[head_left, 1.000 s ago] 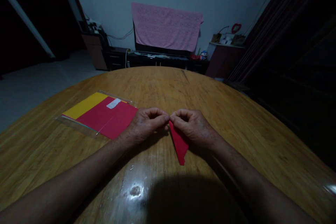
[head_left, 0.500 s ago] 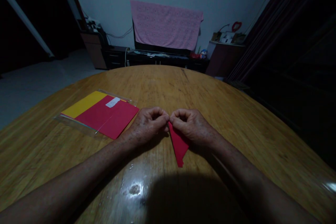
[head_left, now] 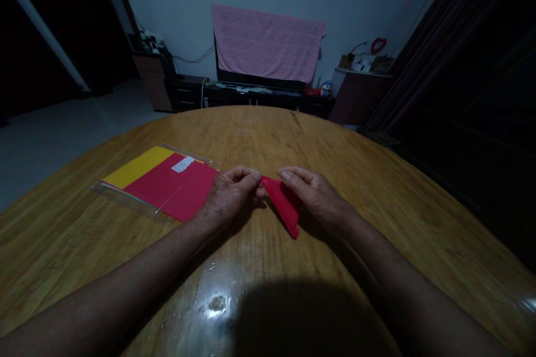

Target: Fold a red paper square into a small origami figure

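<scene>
A folded piece of red paper (head_left: 285,205), narrow and pointed, is held above the wooden table (head_left: 251,134). My left hand (head_left: 232,192) pinches its upper left tip between thumb and fingers. On the paper's right side is my right hand (head_left: 314,195), thumb and forefinger close together and the other fingers curled behind the paper's edge. Those lower fingers are partly hidden, but the paper's right edge lies against them. Close to my left wrist, a clear plastic packet of red and yellow paper sheets (head_left: 167,184) lies on the table.
A white label (head_left: 183,164) is stuck on the packet. Beyond the round table stand a low black cabinet (head_left: 186,95) and a screen covered by a pink cloth (head_left: 268,42). A small side cabinet (head_left: 360,92) stands at the back right, near dark curtains (head_left: 419,61).
My hands have moved apart; the right thumb and forefinger have come off the paper's upper tip. The paper has turned, its lower end swinging right and up, with the left hand still pinching the tip.
</scene>
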